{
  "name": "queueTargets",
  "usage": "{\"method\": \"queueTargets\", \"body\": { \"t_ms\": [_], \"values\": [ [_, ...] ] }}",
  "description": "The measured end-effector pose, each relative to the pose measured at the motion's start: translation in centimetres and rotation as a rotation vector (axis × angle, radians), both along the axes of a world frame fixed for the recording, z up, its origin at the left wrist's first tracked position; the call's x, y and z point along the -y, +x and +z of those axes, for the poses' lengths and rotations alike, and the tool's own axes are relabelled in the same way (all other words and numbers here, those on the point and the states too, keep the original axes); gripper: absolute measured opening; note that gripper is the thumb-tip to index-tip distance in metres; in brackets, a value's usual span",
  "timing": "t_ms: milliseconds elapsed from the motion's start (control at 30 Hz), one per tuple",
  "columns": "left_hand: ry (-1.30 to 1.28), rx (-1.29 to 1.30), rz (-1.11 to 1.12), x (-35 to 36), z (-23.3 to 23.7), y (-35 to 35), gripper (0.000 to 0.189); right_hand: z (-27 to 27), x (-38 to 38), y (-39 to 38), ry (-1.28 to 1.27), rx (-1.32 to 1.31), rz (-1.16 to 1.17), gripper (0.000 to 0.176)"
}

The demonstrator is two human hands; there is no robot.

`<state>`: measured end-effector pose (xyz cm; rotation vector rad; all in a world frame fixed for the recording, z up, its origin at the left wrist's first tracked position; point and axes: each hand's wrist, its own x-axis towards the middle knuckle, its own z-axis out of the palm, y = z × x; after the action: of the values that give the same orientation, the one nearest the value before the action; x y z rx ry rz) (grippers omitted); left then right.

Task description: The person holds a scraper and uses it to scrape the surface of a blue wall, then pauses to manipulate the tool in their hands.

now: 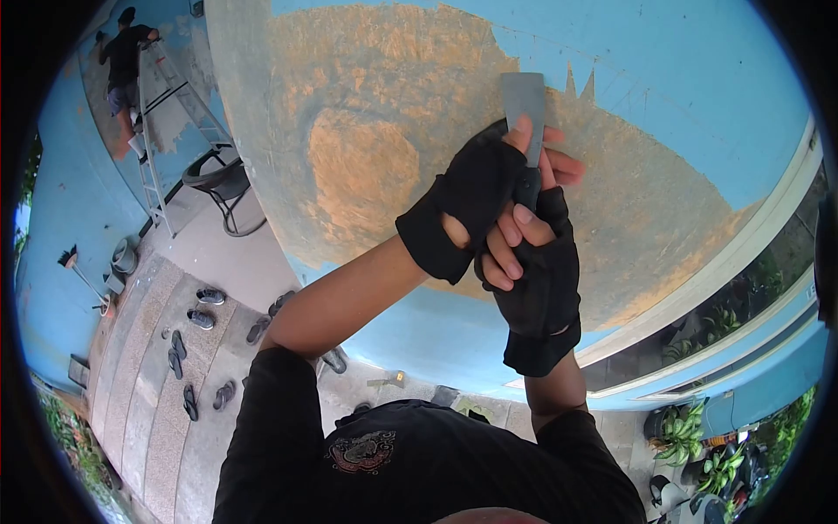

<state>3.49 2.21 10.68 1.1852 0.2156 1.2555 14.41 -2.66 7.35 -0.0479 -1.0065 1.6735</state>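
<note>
A scraper [524,94] with a wide grey metal blade and a dark handle points up against the wall, its blade edge at the border of scraped surface and blue paint. My left hand [480,188], in a black fingerless glove, grips the blade's lower part, thumb on its face and fingertips showing past its right side. Just below, my right hand [534,275], gloved the same way, is closed round the handle, which it mostly hides. Behind both hands the wall [367,175] shows bare grey and orange-brown patches.
At the upper left a person [127,61] stands on a metal ladder [150,131] against another wall. Near it is a black chair [218,179]. Several shoes [201,319] lie on the floor, lower left. A window frame [698,306] and potted plants [681,437] are at the right.
</note>
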Motion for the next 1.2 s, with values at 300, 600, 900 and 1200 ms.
{"method": "queueTargets", "body": {
  "t_ms": [300, 600, 900, 1200],
  "values": [
    [0.151, -0.076, 0.122, -0.6, 1.1, -0.1, 0.049, 1.0, -1.9, 1.5, -0.119, -0.038, 0.309, 0.009],
    [0.075, 0.003, 0.065, -0.8, 2.1, 0.1, 0.037, 2.4, -0.5, 0.0, -0.079, -0.026, 0.136, 0.01],
    [0.086, 0.043, 0.039, -1.1, 1.8, 0.2, 0.039, 2.8, -0.6, 0.2, -0.081, 0.032, 0.085, 0.01],
    [0.116, 0.041, 0.039, -1.3, 1.6, -0.1, 0.039, 3.4, 0.5, -0.1, -0.183, -0.004, 0.11, 0.012]
  ]
}}
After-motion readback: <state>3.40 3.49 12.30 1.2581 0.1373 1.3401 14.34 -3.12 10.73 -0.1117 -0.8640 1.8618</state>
